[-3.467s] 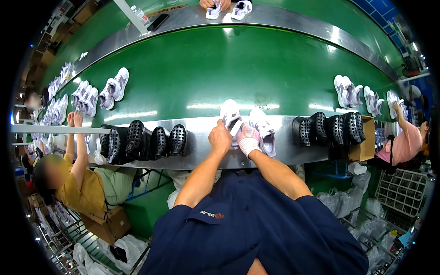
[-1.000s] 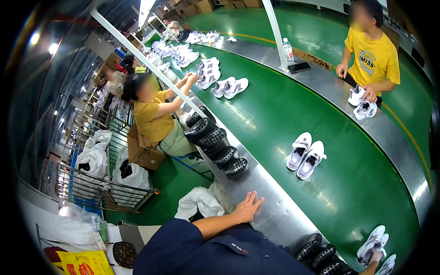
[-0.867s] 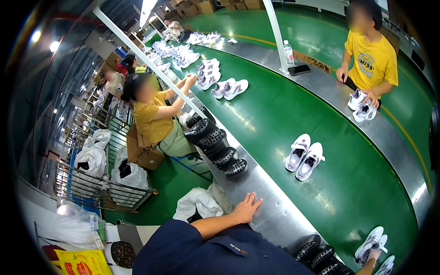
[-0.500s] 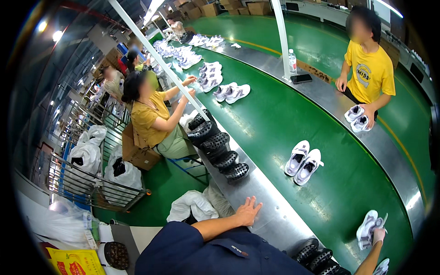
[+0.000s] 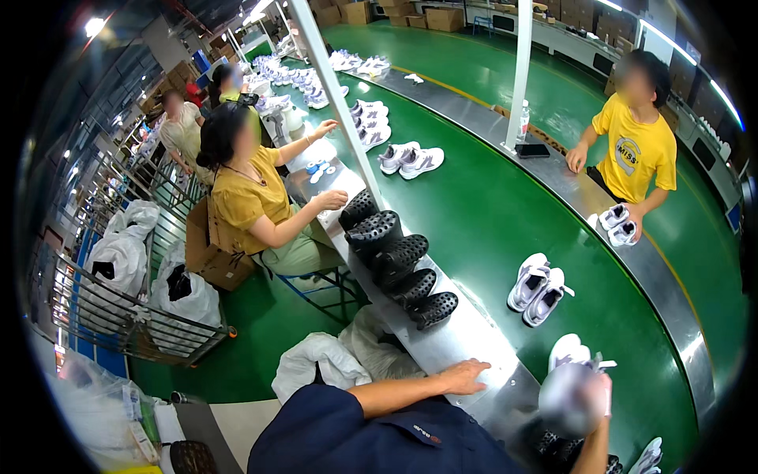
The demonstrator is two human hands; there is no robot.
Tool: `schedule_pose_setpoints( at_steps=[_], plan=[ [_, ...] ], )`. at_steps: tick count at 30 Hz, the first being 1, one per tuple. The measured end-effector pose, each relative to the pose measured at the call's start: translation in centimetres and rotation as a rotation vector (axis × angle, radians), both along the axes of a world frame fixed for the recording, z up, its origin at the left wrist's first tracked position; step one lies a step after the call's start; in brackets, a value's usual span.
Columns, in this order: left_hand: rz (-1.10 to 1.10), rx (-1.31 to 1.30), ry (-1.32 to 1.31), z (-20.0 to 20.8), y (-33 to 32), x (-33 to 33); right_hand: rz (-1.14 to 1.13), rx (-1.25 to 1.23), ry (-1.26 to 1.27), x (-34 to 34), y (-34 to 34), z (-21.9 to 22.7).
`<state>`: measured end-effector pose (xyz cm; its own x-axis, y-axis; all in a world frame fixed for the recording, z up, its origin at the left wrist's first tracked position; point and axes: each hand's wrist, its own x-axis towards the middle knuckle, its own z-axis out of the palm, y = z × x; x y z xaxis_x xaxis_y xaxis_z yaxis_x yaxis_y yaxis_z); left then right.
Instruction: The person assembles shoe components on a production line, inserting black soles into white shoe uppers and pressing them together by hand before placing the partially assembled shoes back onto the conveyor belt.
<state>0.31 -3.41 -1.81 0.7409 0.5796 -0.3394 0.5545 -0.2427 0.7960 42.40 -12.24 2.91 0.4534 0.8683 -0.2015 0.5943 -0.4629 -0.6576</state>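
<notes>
My left hand [image 5: 466, 377] lies palm down on the metal ledge [image 5: 493, 359], fingers stretched out and holding nothing. Out over the green conveyor belt, my right hand [image 5: 602, 395] grips a white and grey sneaker [image 5: 564, 351]; a blur covers much of the shoe and fingers, so I cannot tell whether it holds one shoe or two. Ahead on the belt stands a pair of sneakers [image 5: 540, 290]. Black perforated shoe-shaped plastic pieces [image 5: 410, 265] are lined up along the ledge. More of these black pieces [image 5: 557, 448] sit below my right hand. Another sneaker [image 5: 649, 457] shows at the lower right.
A person in a mustard top [image 5: 249, 197] sits at the ledge on the left. Across the belt, a person in a yellow T-shirt [image 5: 636, 142] touches small sneakers [image 5: 617, 225]. White posts [image 5: 519, 75], a phone [image 5: 532, 150], a bottle [image 5: 524, 118] and a metal cage cart [image 5: 170, 347] stand around.
My right hand has come leftward and nearer with the sneaker. The left hand remains on the ledge. The whole view has shifted, and the seated person's hands have moved apart.
</notes>
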Motion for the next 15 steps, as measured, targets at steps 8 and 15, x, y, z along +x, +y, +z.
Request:
schedule_pose_setpoints(
  at_steps=[8,15],
  plan=[
    [-0.011,-0.048,-0.193,2.3,0.7,0.0,0.037,-0.14,-0.251,-18.3,-3.0,-8.3],
    [-0.083,0.116,0.029,-0.1,1.0,-0.7,-0.075,-0.256,-0.275,-28.7,0.1,-3.8]
  ],
)
